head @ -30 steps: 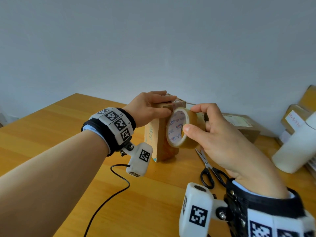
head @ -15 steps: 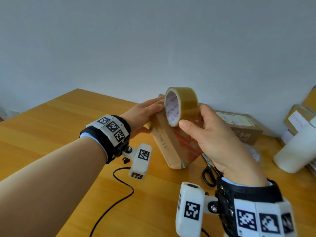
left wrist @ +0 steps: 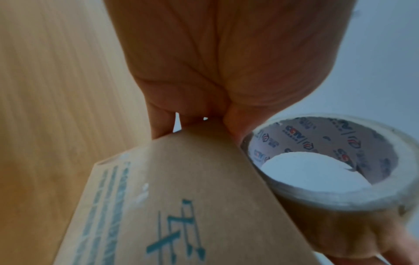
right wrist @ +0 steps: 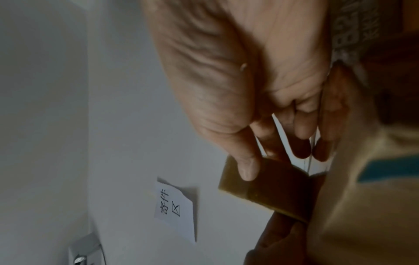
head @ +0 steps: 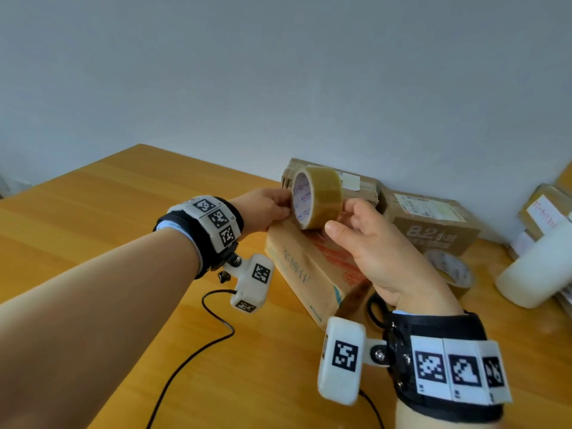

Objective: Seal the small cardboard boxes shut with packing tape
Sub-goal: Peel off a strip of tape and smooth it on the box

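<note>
— Two hands meet over one box in the head view: how does each stand?
— Left hand (head: 263, 209) pinches the far top edge of the tilted cardboard box (head: 312, 267), its fingers curled over that edge. Right hand (head: 380, 258) grips the tape roll (head: 318, 196), thumb on the near side and fingers behind, holding the roll on edge against the box top, just beside the left fingertips.

— Where does the box lie?
— Between the two hands, its lower corner resting on the wooden surface (head: 93, 212), its upper end raised toward the left hand. Beyond the right hand stand other taped boxes (head: 430, 224) and a second tape roll (head: 448, 270); scissor handles (head: 374, 308) show under the right wrist; a white cylinder (head: 538, 267) lies farther to the right.

— Left wrist view?
— The left hand (left wrist: 226, 62) closes on the pointed top of the box (left wrist: 181, 197), blue print on its side. The tape roll (left wrist: 328, 179) touches the box edge to the right of the fingers, its printed core facing the camera.

— Right wrist view?
— The right hand (right wrist: 249, 80) wraps the tape roll (right wrist: 272, 188), thumb across its brown outer band, fingers behind it. The box (right wrist: 362, 206) fills the right side, blurred. A paper note (right wrist: 174, 206) hangs on the wall beyond the thumb.
</note>
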The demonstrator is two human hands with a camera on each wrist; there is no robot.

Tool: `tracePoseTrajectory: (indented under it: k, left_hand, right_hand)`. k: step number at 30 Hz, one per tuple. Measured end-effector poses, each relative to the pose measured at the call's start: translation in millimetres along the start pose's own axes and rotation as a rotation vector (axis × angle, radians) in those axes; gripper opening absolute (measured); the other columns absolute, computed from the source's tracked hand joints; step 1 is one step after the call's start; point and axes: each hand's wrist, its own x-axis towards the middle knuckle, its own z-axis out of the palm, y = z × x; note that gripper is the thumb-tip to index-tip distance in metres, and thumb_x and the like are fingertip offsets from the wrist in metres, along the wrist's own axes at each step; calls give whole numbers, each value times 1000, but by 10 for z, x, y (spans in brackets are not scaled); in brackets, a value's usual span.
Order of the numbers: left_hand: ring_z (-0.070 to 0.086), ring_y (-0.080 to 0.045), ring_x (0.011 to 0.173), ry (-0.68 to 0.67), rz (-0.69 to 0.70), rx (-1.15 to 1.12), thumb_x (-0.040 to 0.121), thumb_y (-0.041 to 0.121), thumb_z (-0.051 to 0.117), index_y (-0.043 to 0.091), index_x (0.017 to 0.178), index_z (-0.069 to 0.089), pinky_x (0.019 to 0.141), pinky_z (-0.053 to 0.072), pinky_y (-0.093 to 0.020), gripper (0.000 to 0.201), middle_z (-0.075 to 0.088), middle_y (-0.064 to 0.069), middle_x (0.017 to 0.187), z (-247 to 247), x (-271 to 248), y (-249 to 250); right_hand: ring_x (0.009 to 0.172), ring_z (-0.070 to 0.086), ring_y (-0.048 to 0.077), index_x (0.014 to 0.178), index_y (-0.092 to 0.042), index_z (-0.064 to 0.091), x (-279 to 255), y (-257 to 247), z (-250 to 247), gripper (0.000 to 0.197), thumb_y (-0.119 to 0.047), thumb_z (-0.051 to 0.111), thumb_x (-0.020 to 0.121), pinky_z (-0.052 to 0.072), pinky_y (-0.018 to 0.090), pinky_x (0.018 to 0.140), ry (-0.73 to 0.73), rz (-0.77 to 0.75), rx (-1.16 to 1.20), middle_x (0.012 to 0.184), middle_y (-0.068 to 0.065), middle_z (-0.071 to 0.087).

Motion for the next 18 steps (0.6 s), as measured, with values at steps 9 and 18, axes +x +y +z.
tracePoseTrajectory:
  k: [9,18]
  left_hand:
    - [62,-30,118,6,-66,13,102,2,44,14,129,63,102,51,-47,34,65,-12,129,0,-13,38]
    - [62,-23,117,40,-47,90,107,14,40,35,122,61,93,55,-33,33,65,-1,124,66,-146,102]
  right_hand:
    - [111,69,13,122,-29,65,12,69,-15,20,-27,61,103,53,47,103,-3,-2,30,115,-7,75]
    - [112,70,26,113,-17,67,-56,-46,-69,16,-22,53,106,52,52,104,14,-1,170,113,8,75]
